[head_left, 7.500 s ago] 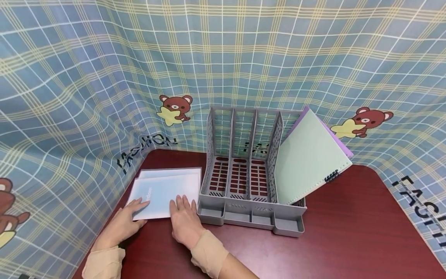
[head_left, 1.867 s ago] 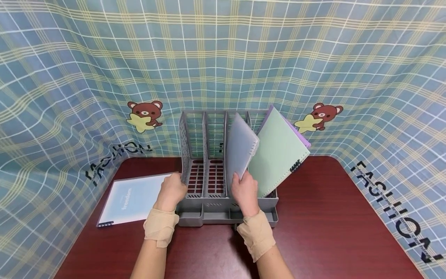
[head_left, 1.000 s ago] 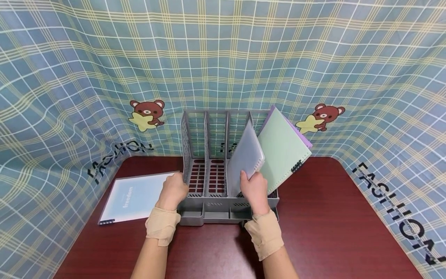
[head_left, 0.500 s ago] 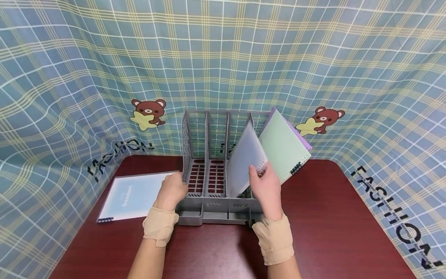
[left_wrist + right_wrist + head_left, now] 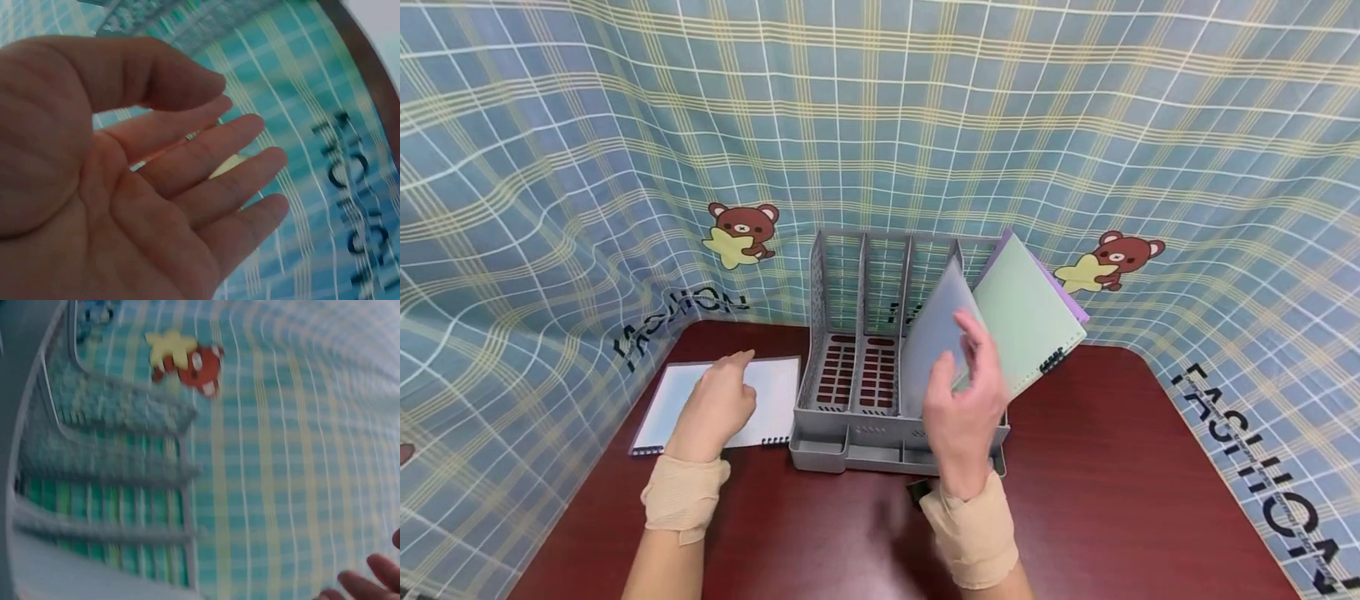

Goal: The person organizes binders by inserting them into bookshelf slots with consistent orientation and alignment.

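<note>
The left hand hung over the white notebook, which lay flat on the table to the left of the rack. Its fingers were loosely bent and a little apart, gripping nothing; the left wrist view showed the palm with the thumb above the fingers. Whether any part of that hand touched the cover could not be told. Black rings ran along the notebook's near edge.

The right hand was in front of the clear notebook, its thumb and forefinger spread apart with a gap between them, pinching nothing. Whether it brushed the notebook was hard to tell. The clear notebook stood tilted in the rack's third compartment from the left, its top leaning right. In the fourth compartment the green notebook leaned well over to the right, with a purple notebook behind it, and black rings showed at its lower right edge.

Small trays ran along the rack's front. Both wrists wore beige wraps. A small dark object showed beside the right wrist. Behind the table hung a checked cloth printed with bears and black letters.
</note>
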Demonstrator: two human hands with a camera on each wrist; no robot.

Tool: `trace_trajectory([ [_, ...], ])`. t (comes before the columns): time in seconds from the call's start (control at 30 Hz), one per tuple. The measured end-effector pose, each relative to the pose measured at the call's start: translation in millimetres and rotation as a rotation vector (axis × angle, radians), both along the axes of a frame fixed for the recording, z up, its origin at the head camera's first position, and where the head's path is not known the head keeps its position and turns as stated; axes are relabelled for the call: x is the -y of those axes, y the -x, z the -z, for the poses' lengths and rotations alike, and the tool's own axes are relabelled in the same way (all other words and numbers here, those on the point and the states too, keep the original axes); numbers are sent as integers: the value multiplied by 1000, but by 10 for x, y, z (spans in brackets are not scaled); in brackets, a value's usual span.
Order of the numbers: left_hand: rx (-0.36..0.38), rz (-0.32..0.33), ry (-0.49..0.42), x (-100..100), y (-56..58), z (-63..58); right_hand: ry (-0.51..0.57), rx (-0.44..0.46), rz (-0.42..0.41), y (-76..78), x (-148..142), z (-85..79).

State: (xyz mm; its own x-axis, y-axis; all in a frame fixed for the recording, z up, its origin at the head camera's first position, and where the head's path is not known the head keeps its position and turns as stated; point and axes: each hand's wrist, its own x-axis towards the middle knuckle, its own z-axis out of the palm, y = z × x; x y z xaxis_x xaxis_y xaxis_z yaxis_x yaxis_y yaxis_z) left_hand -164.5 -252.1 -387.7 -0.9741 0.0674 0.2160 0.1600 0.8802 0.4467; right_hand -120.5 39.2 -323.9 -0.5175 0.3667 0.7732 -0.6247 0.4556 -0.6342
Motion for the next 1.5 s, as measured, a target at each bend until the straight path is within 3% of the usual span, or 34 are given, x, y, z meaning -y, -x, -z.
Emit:
trace_trajectory([
  [0.1,26,47,52,167,0,58,-95,6,-153,79,195,143],
  [0.27,129,70,89,419,23,255,-379,58,-351,248,571,582],
  [0.37,150,58,91,556,29,381,-517,112,-396,234,817,747],
  [0.67,186,65,92,879,5,625,-707,277,-487,163,1434,1146],
  [0.93,245,70,66,1020,-11,729,-829,340,-434,203,1804,1400],
  [1.27,280,43,69,1179,-73,836,-961,362,-437,297,2014,1642],
  [1.5,282,29,49,1234,-67,900,-1037,497,-334,316,2076,1681],
])
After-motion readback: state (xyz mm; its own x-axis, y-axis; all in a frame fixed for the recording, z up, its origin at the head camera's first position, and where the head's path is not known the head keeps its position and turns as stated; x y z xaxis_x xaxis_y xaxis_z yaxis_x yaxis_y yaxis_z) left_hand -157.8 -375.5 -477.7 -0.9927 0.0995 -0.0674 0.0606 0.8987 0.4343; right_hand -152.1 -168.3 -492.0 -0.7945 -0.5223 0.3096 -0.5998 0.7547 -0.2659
